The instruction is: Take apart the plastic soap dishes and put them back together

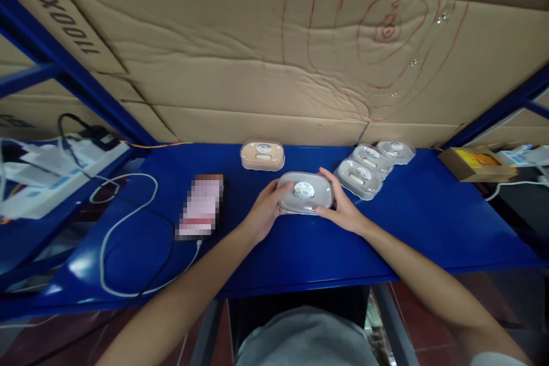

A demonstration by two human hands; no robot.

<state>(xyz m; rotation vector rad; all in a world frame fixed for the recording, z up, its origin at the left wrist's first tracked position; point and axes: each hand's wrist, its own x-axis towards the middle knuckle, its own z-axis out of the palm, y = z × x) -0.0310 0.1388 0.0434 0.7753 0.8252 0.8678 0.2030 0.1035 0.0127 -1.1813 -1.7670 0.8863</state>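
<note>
Between my two hands is a grey oval plastic case (315, 193) with a clear cover and a round white sticker. My left hand (266, 210) grips its left end, thumb lying on top. At the right end, my right hand (343, 206) closes on the case with thumb at the near edge and a finger at the far corner. Just beyond it on the blue table (295, 257) lies a similar peach-coloured case (262, 156). To the right, three more grey cases, the nearest one (359, 178) among them, sit in a slanting, close row.
A phone (201, 206) with a blurred screen lies at the left, a white cable (105, 240) looping beside it. Cardboard (214, 68) walls the back. An open brown box (476, 164) stands at the right, and a white power strip (64, 183) at the far left.
</note>
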